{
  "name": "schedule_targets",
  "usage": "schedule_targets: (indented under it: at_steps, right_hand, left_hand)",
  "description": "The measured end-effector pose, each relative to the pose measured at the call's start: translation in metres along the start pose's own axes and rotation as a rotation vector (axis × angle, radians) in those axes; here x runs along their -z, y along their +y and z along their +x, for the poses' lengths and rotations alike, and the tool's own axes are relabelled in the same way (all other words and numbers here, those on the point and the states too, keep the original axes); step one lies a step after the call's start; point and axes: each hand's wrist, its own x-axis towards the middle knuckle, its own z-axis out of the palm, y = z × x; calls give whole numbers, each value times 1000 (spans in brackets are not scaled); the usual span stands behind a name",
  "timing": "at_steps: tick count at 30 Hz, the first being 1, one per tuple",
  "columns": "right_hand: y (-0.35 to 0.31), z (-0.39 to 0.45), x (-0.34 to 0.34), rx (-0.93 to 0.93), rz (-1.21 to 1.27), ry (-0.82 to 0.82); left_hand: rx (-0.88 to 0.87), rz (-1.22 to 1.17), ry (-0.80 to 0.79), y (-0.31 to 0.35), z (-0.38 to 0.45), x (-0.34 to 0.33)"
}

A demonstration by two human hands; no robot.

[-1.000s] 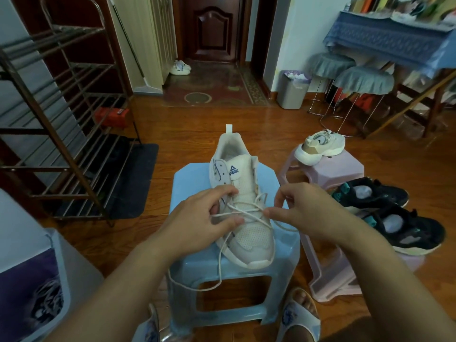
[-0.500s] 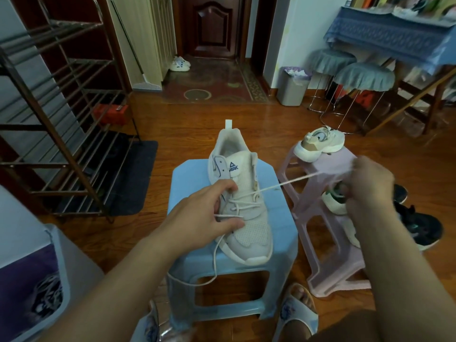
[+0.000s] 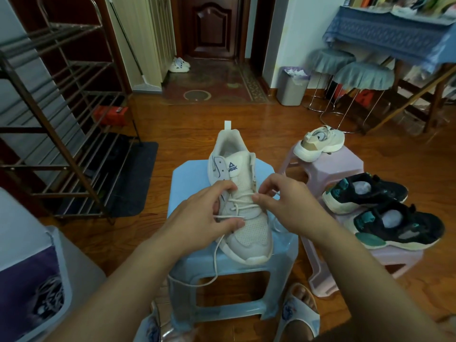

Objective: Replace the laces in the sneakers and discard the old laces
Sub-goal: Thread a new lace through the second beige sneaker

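The white sneaker [image 3: 240, 201] is positioned toe-forward on the light blue plastic stool [image 3: 190, 183]. The sneaker's side is gripped by the left hand [image 3: 204, 215], with the lace [image 3: 243, 206] pinned under the thumb. The lace is pinched at an eyelet by the right hand [image 3: 287, 206]. One lace end hangs over the stool's front edge.

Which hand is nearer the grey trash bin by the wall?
Right. The right hand is at the white sneaker's right eyelets, on the side where the grey trash bin stands. The left hand is across the sneaker, farther from it.
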Motion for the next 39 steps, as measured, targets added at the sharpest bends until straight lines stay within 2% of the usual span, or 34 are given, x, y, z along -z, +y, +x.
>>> schedule_targets:
  at_steps: [4,6,9,13,18,22,25,29,31,33,36,39]
  right_hand:
    - [-3,3,3,20,9,-61]
    - [-3,7,10,48,-24,8]
    - [6,9,30,-3,6,166]
    - [20,4,29,-85,0,3]
    - [21,5,28,-88,120,92]
    - [17,4,23,-81,52,-4]
    - [12,-3,30,-82,99,-166]
    - [19,-7,37,-285,55,-280]
    - [17,-8,39,-391,77,-255]
    - [13,-5,40,-388,102,-192]
    - [1,2,32,-308,136,-68]
    - [-4,5,21,-137,187,-16]
  left_hand:
    - [5,8,-10,1,1,1]
    - [6,12,-17,0,1,1]
    - [5,21,-25,0,1,1]
    - [12,24,-25,1,0,2]
    - [-5,69,-25,2,-2,3]
    - [-54,65,24,5,-5,2]
    - [-41,92,73,6,-5,3]
    - [-64,210,121,8,-1,8]
    - [-81,212,187,8,1,10]
    - [-73,161,242,9,4,8]
    - [-50,98,302,17,11,0]
    - [-14,65,335,31,23,-8]
